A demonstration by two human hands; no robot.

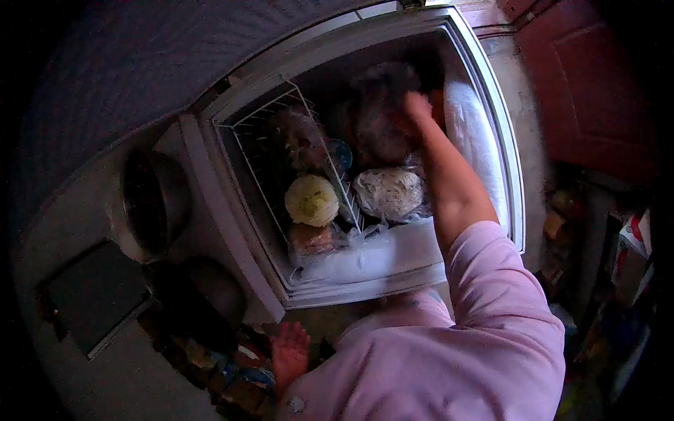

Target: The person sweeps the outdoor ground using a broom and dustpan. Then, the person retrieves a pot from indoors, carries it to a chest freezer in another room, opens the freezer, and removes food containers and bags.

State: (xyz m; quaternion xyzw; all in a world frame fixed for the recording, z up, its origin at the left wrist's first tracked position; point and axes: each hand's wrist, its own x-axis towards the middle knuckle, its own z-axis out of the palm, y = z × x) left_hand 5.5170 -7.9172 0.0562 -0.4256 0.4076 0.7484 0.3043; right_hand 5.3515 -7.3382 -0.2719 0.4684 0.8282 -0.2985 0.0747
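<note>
My right hand [415, 109] reaches deep into an open chest freezer [242, 242]. Its fingers are closed at a dark, see-through plastic bag [386, 84], whose contents I cannot make out in the shadow. My left hand [290, 349] hangs outside by the freezer's front left corner, fingers spread and holding nothing. A pale yellow-green cabbage [311, 201] sits in the white wire basket [247, 160] on the left. Beside the basket lies a clear bag with whitish contents [390, 194]. A blue round lid or tub [340, 154] shows behind the cabbage.
Thick frost [379, 252] coats the freezer's front and right inner walls. On the left stand a large dark pot [154, 200] and a flat dark panel [95, 296]. A reddish door [590, 84] is at right, above stacked clutter [632, 245].
</note>
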